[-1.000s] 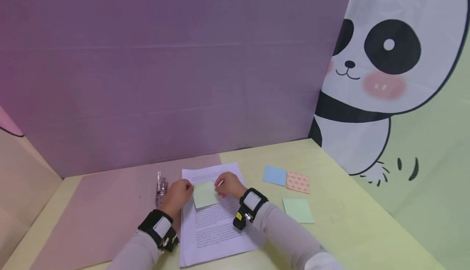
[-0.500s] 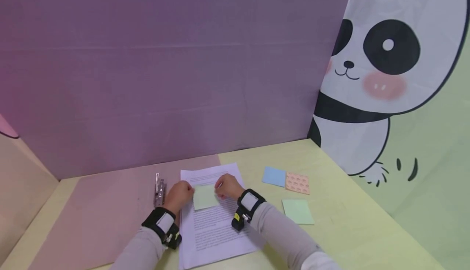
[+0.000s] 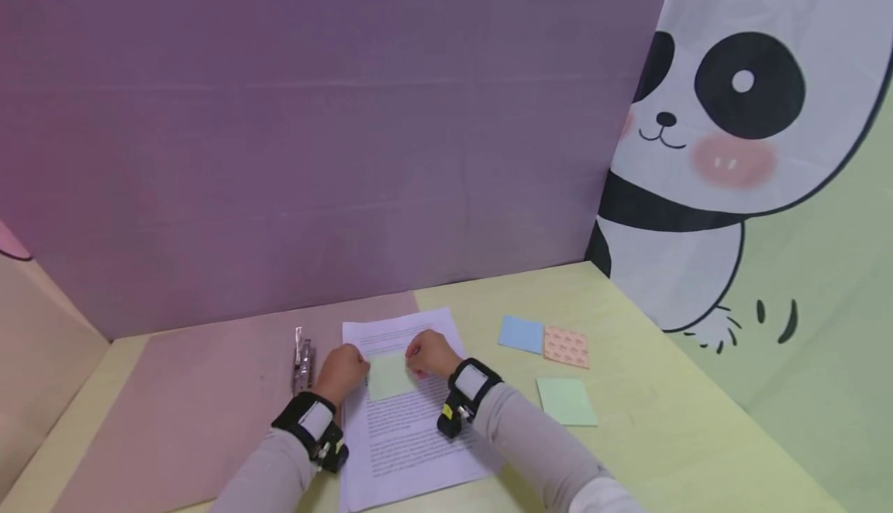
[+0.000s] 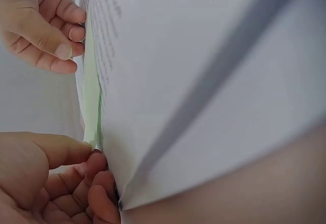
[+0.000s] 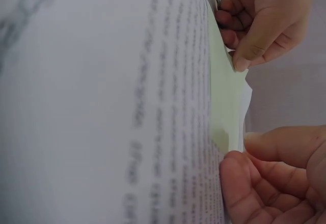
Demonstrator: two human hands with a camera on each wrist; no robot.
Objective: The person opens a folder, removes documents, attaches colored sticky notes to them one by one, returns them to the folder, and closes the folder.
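A pale green sticky note (image 3: pixel 391 377) is over the upper part of a printed sheet (image 3: pixel 412 443), stretched between both hands. At its left corner, the left hand (image 3: pixel 342 371) pinches it between thumb and forefinger, as the left wrist view also shows at the note's end (image 4: pixel 91 107). My right hand (image 3: pixel 432 355) pinches the opposite edge; in the right wrist view its thumb and finger (image 5: pixel 237 173) meet at the note's near corner. The note's upper edge stands a little off the sheet there. Several sheets seem stacked beneath.
A clear stapler (image 3: pixel 303 364) lies left of the papers on a pink mat (image 3: pixel 202 404). To the right are a blue note pad (image 3: pixel 521 334), a pink patterned one (image 3: pixel 567 346) and a light green one (image 3: pixel 567 401). A purple wall (image 3: pixel 300 149) stands behind.
The green note has come slightly lower in the head view, and the shadow along its lower edge has faded. Both hands keep their pinch and have shifted only a little.
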